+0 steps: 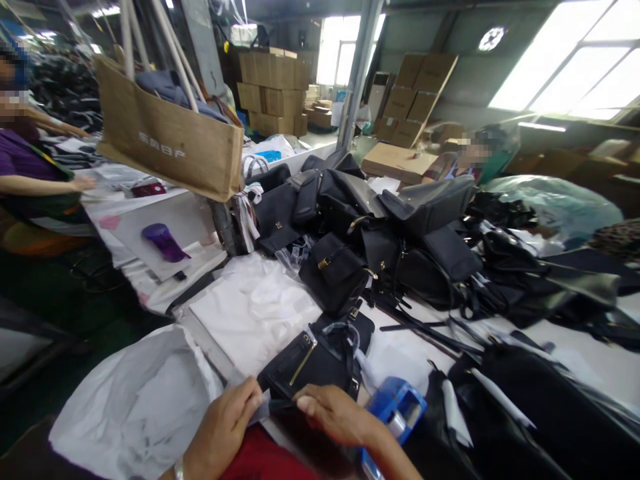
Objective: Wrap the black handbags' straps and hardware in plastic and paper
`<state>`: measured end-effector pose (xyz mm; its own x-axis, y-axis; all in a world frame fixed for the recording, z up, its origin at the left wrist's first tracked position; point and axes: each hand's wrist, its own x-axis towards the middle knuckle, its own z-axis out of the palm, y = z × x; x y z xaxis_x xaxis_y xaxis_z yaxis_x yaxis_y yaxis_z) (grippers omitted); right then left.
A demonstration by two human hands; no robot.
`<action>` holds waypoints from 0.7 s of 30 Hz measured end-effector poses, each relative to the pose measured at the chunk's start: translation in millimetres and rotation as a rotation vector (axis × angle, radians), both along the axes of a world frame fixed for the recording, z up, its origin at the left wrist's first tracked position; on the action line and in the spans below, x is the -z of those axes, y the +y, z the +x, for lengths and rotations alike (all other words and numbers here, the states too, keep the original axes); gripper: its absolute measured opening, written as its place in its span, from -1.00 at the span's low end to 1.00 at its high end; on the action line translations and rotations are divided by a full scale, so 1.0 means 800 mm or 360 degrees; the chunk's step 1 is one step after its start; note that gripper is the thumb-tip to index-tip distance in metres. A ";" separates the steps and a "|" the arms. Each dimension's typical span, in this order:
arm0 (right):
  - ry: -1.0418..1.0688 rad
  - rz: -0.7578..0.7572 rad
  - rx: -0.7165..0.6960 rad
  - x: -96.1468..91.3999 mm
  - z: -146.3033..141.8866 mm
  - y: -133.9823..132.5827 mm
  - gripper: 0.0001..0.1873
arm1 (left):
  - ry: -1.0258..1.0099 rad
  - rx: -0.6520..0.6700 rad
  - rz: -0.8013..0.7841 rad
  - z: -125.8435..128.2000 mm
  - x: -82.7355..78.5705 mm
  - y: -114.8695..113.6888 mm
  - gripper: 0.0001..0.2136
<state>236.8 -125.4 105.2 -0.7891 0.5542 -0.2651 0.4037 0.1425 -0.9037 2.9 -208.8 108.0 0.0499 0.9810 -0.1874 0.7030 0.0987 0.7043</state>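
Note:
My left hand (225,427) is closed, its thumb and fingers pinching a strip of clear plastic (260,408) at one end of a dark edge. Opposite it, my right hand (333,415) curls its fingers over the other end of the same black piece (284,405), which looks like the top of a bag close to my body. Most of that piece is in shadow or hidden. Just beyond my fingers lies a black backpack (305,360) with a gold zip. A blue tape dispenser (400,407) stands right beside my right wrist.
White sheets (250,307) and a white bag (135,400) lie to the left. Black handbags (330,267) pile up ahead and right. A tan tote (165,133) hangs at upper left. Two co-workers are nearby, one left (35,173), one behind the pile (460,160).

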 end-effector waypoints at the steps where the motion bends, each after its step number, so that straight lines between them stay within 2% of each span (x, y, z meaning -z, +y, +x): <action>1: 0.0037 -0.0124 0.0026 0.007 0.001 0.002 -0.53 | 0.0052 0.0042 0.0066 0.000 0.005 -0.001 -0.74; 5: 0.0158 -0.0692 0.0081 0.038 0.005 0.007 -0.58 | 0.0166 0.0255 0.0299 -0.003 0.019 -0.001 -0.75; 7: 0.0169 -0.0798 0.0073 0.046 0.006 0.009 -0.62 | 0.0162 0.0300 0.0326 -0.002 0.017 0.000 -0.76; 9: 0.0081 -0.0616 0.0077 0.046 0.006 0.011 -0.64 | 0.0127 0.0256 0.0267 0.001 0.010 0.001 -0.77; 12: -0.0144 -0.0084 0.0106 0.033 0.004 0.011 -0.67 | 0.0054 0.0167 0.0095 0.008 0.001 0.006 -0.77; 14: -0.0197 0.0174 0.0083 0.020 0.002 0.010 -0.76 | 0.0030 0.0152 0.0032 0.012 -0.002 0.009 -0.76; 16: -0.0145 0.0284 0.0030 0.010 0.001 0.008 -0.88 | 0.0037 0.0138 0.0008 0.013 -0.001 0.011 -0.75; 18: -0.0080 0.0279 0.0002 0.003 0.000 0.006 -0.91 | 0.0062 0.0118 0.0005 0.014 0.000 0.012 -0.73; 21: -0.0213 0.0304 -0.0019 -0.001 -0.005 0.007 -0.79 | 0.0149 0.0047 0.0037 0.018 -0.003 0.013 -0.70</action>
<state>232.5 -119.6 106.3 -0.7606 0.5953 -0.2589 0.5153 0.3111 -0.7985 17.0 -198.2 110.1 0.0623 0.9835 -0.1700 0.7685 0.0614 0.6369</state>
